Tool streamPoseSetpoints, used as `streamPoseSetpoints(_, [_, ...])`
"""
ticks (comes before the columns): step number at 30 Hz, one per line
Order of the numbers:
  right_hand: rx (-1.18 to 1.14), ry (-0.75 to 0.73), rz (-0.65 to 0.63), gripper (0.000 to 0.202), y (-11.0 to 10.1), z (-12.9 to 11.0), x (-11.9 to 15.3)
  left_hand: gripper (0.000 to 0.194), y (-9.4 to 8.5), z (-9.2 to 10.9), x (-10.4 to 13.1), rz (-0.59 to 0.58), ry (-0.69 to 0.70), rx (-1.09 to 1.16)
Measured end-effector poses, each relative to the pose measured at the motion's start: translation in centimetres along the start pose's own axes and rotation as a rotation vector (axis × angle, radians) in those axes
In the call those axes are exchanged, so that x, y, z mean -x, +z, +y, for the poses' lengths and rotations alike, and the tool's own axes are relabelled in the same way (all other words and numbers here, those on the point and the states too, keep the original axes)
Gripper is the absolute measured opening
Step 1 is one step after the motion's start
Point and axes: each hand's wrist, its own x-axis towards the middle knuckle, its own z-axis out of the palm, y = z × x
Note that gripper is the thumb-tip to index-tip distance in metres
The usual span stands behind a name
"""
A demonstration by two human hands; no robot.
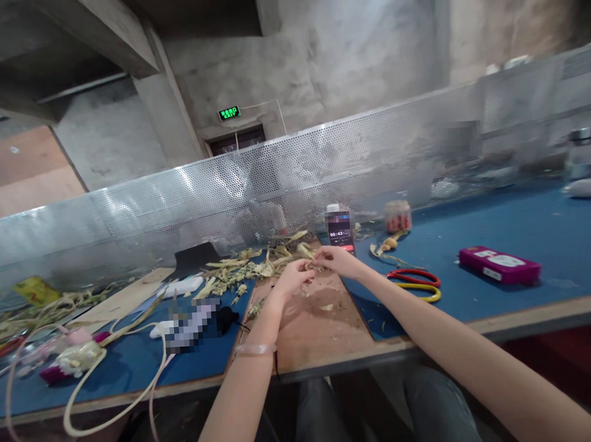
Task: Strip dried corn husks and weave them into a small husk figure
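Both my hands are over a wooden board (327, 342), close together at the near edge of a heap of dried plants (282, 252). My right hand (339, 261) pinches pale, dried plant material at its fingertips. Its fingers point left toward my left hand (295, 278), whose fingers are curled in. What lies between the left fingers is too small to make out. Small crumbs and a leaf bit (327, 307) are scattered on the board below. Right behind my hands, a phone (340, 235) with a running timer stands upright.
Scissors (422, 281) with red and yellow handles, a magenta box (499, 266) and a jar (398, 217) are on the blue tabletop (506, 228) at right. A looped pale cable (76, 401) hangs over the left front edge. A perforated metal panel (213, 186) runs behind.
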Motion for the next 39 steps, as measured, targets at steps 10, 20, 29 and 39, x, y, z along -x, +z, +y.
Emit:
streamPoseSetpoints(10, [0.072, -0.006, -0.037, 0.02, 0.08, -0.09, -0.07, 0.023, 0.05, 0.23, 0.17, 0.001, -0.043, -0.043])
streamPoseSetpoints(20, [0.068, -0.029, -0.127, 0.016, 0.07, -0.03, 0.31, 0.016, -0.01, 0.19, 0.33, -0.029, 0.016, -0.16])
streamPoseSetpoints(29, [0.259, -0.108, -0.111, 0.011, 0.0, -0.17, 0.12, 0.013, 0.13, 0.15, 0.19, -0.047, -0.033, -0.123])
streamPoseSetpoints(39, [0.291, -0.103, -0.087, 0.014, 0.09, -0.79, 0.39, 0.017, 0.12, 0.66, 0.4, -0.071, -0.066, -0.075])
